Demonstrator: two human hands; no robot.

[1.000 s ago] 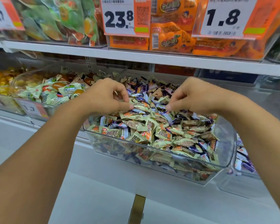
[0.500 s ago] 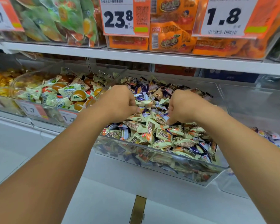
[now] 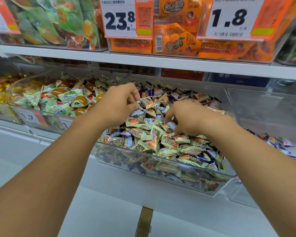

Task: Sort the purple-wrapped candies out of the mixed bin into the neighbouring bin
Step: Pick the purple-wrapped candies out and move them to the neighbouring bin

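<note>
Since half a second ago the left hand (image 3: 117, 104) has lifted a bit and now pinches the corner of a green-wrapped candy (image 3: 148, 102) between thumb and fingertips, holding it just above the heap. The right hand (image 3: 186, 117) has dropped lower into the pile, fingers curled down among the wrappers; can't really tell if it's got hold of one.

Both hands are over the mixed bin (image 3: 161, 161), a clear plastic tub heaped with green and purple-wrapped candies (image 3: 148, 93). The purple ones are scattered all through it, mostly toward the back and along the right front. The neighbouring bin (image 3: 266, 106) on the right, also clear, has a small bunch of purple ones (image 3: 278, 144) along its floor, behind the right forearm.

To the left there's another bin (image 3: 32, 93) with pale green sweets. Up on the shelf (image 3: 161, 61) are price tags (image 3: 120, 17) and orange snack bags (image 3: 176, 40).
</note>
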